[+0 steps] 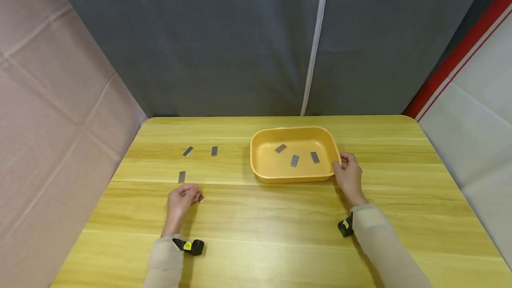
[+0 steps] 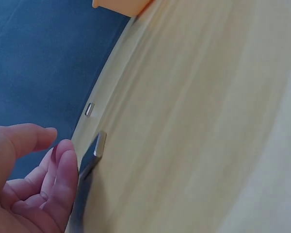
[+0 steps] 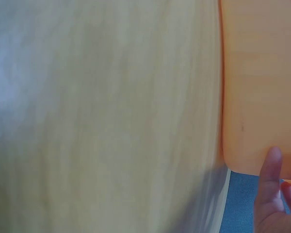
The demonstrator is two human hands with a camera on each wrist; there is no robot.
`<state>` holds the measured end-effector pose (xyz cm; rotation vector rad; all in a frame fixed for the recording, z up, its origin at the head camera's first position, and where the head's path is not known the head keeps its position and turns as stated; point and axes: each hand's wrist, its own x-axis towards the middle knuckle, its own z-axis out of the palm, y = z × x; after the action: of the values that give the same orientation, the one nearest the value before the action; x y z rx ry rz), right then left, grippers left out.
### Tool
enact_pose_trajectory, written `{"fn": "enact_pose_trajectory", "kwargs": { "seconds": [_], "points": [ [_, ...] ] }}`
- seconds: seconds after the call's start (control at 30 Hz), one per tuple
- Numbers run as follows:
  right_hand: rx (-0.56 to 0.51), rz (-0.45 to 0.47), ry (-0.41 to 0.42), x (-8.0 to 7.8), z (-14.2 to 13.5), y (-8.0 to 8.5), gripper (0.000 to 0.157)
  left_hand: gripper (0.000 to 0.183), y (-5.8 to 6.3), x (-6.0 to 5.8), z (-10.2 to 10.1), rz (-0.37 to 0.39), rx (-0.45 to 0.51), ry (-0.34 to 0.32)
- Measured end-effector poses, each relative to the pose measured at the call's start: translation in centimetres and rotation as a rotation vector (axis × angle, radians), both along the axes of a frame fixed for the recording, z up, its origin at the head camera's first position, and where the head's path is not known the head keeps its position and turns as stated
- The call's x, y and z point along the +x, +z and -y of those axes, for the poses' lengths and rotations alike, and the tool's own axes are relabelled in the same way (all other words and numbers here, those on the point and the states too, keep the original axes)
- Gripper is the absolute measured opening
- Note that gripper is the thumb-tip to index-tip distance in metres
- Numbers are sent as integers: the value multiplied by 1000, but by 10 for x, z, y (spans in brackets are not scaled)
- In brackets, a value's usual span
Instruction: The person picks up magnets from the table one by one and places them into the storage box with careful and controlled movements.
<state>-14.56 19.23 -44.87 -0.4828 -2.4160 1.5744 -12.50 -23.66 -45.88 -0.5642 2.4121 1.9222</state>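
On the left of the table, my left hand (image 1: 181,198) is low beside a small flat metal block (image 1: 202,198). In the left wrist view the thumb is apart from the loosely bent fingers (image 2: 65,179), and the block (image 2: 100,144) lies just beyond their tips; whether they touch it cannot be told. A yellow plastic basin (image 1: 296,177) stands right of centre with similar metal blocks inside, one of them (image 1: 294,160) near the middle. My right hand (image 1: 349,178) grips the basin's right end, its thumb (image 3: 271,167) against the wall in the right wrist view.
More metal blocks lie on the wooden table (image 1: 256,226): one (image 1: 182,177) just above my left hand, others (image 1: 188,151) (image 1: 214,151) farther back. A grey curtain (image 1: 224,48) hangs behind the table's far edge. Pale cloth walls flank both sides.
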Motion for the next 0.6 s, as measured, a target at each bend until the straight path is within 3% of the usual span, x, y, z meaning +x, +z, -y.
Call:
{"fn": "enact_pose_trajectory", "kwargs": {
  "seconds": [0.2, 0.6],
  "points": [
    [0, -2, 5, 0, 0, 1, 36, 23, -4, 4, 7, 48, -80, -2],
    [-12, -5, -11, 1, 1, 1, 35, 23, -2, 4, 6, 60, -250, -44]
  ]
}}
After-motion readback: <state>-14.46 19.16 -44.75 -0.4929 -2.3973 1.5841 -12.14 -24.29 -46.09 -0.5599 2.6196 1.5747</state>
